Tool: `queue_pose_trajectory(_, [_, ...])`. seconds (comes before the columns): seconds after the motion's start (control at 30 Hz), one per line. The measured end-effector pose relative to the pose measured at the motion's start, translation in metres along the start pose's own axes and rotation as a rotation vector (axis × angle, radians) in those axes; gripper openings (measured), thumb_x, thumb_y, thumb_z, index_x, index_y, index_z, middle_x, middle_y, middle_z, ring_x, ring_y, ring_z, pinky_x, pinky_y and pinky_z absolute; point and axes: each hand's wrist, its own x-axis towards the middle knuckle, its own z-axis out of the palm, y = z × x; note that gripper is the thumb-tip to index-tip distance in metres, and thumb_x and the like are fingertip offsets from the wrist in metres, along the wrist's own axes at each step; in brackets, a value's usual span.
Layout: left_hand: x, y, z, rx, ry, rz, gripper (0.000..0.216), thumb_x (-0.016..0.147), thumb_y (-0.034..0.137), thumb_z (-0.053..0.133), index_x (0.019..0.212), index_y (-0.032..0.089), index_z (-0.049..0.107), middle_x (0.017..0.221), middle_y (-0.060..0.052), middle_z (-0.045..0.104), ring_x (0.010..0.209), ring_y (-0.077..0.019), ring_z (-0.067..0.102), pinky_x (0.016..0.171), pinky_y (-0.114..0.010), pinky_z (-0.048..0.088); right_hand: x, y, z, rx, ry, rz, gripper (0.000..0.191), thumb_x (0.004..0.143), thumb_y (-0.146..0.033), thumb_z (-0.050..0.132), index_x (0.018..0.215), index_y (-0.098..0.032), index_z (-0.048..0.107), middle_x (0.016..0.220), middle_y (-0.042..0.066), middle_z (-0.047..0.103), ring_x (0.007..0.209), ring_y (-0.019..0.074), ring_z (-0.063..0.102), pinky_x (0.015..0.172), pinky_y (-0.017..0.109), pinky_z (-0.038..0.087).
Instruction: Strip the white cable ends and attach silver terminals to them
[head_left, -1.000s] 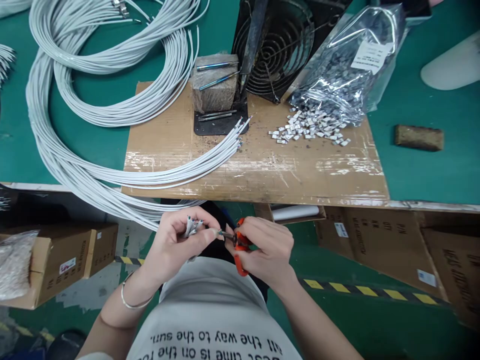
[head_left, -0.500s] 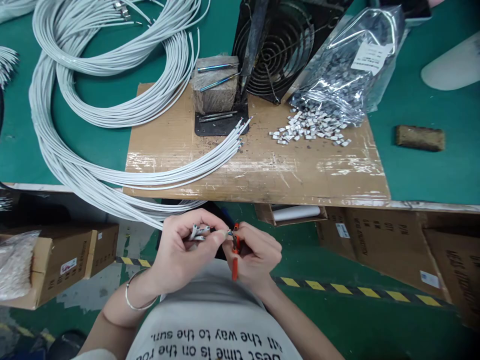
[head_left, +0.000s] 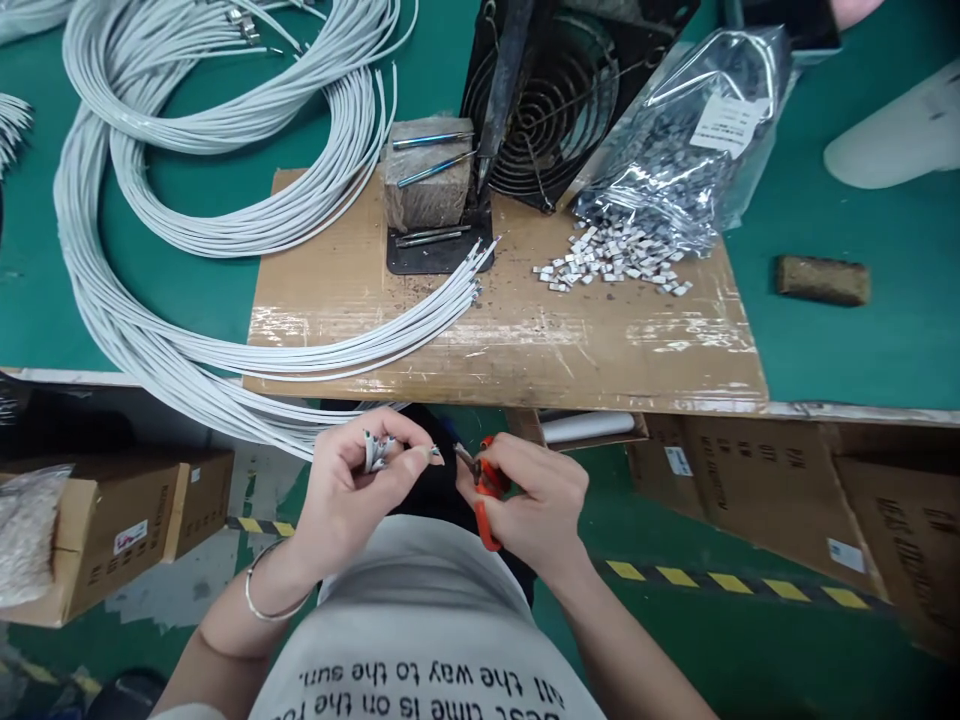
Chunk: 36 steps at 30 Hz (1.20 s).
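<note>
My left hand (head_left: pixel 367 490) is closed around a bunch of white cables (head_left: pixel 262 425), with several cut ends poking out above the fingers. Between its thumb and forefinger one cable end (head_left: pixel 435 452) is pinched, pointing right. In my right hand (head_left: pixel 536 500) is a small pair of scissors (head_left: pixel 491 485) with orange-red handles, its metal tip turned toward that cable end. A short gap lies between the tip and the cable. Both hands are just below the table's front edge, over my lap. The far ends of the bunch are hidden among the coils.
Coiled white cables (head_left: pixel 225 225) lie on the green table, their ends resting on a cardboard sheet (head_left: pixel 600 350). Behind are a black fan (head_left: pixel 540 120), a soldering iron (head_left: pixel 504 90), small white connectors (head_left: pixel 615 255) and their plastic bag (head_left: pixel 682 150). Cardboard boxes (head_left: pixel 750 480) stand below the table.
My right hand has moved right with the scissors, away from the left hand's fingertips, and the scissors show more. My left hand has shifted slightly left.
</note>
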Motion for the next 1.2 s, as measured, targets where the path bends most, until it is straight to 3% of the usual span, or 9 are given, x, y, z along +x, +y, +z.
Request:
queue_pose_trajectory(0.1, [0.001, 0.0, -0.001, 0.005, -0.012, 0.002, 0.018, 0.097, 0.03, 0.078, 0.082, 0.019, 0.076, 0.063, 0.004, 0.052, 0.051, -0.0072, 0.026, 0.046, -0.025, 0.016, 0.002, 0.0, -0.002, -0.049, -0.017, -0.033, 0.04, 0.084, -0.005, 0.067, 0.061, -0.023, 0.041, 0.056, -0.008, 0.037, 0.054, 0.0094, 0.028, 0.049, 0.027, 0.025])
queue_pose_trajectory(0.37, [0.002, 0.002, -0.001, 0.018, -0.037, -0.017, 0.026, 0.098, 0.038, 0.077, 0.082, 0.019, 0.073, 0.058, 0.007, 0.041, 0.051, -0.0093, 0.023, 0.048, -0.028, 0.02, 0.005, -0.002, -0.002, -0.067, -0.019, -0.085, 0.038, 0.084, -0.007, 0.069, 0.061, -0.023, 0.043, 0.055, -0.008, 0.045, 0.05, 0.0085, 0.034, 0.047, 0.028, 0.026])
queue_pose_trajectory(0.6, [0.0, 0.001, -0.002, 0.022, -0.057, -0.02, 0.023, 0.098, 0.035, 0.077, 0.082, 0.019, 0.075, 0.059, 0.005, 0.044, 0.053, -0.0103, 0.025, 0.051, -0.029, 0.022, 0.009, -0.002, -0.006, -0.129, -0.015, -0.143, 0.042, 0.088, -0.007, 0.07, 0.059, -0.023, 0.045, 0.053, -0.007, 0.045, 0.049, 0.0094, 0.035, 0.047, 0.028, 0.028])
queue_pose_trajectory(0.83, [0.0, 0.004, -0.004, -0.004, -0.084, -0.075, 0.025, 0.098, 0.036, 0.077, 0.081, 0.019, 0.076, 0.055, 0.008, 0.035, 0.05, -0.0087, 0.02, 0.051, -0.029, 0.021, 0.01, 0.003, -0.003, -0.177, 0.041, -0.222, 0.041, 0.088, -0.008, 0.074, 0.061, -0.024, 0.046, 0.053, -0.007, 0.047, 0.051, 0.0104, 0.034, 0.048, 0.028, 0.03])
queue_pose_trajectory(1.07, [0.001, 0.006, -0.003, 0.038, -0.078, -0.093, 0.023, 0.097, 0.034, 0.076, 0.081, 0.018, 0.074, 0.059, 0.004, 0.048, 0.053, -0.0098, 0.027, 0.052, -0.029, 0.022, 0.01, 0.003, -0.004, -0.193, 0.001, -0.218, 0.036, 0.088, -0.013, 0.074, 0.062, -0.024, 0.052, 0.056, -0.005, 0.052, 0.05, 0.0108, 0.039, 0.049, 0.028, 0.035])
queue_pose_trajectory(1.2, [0.001, 0.007, -0.002, 0.053, -0.072, -0.088, 0.021, 0.096, 0.031, 0.074, 0.079, 0.018, 0.073, 0.059, 0.004, 0.049, 0.053, -0.01, 0.029, 0.051, -0.028, 0.021, 0.011, 0.003, -0.006, -0.18, -0.006, -0.221, 0.039, 0.087, -0.009, 0.071, 0.062, -0.024, 0.046, 0.054, -0.007, 0.047, 0.049, 0.0104, 0.036, 0.048, 0.029, 0.03])
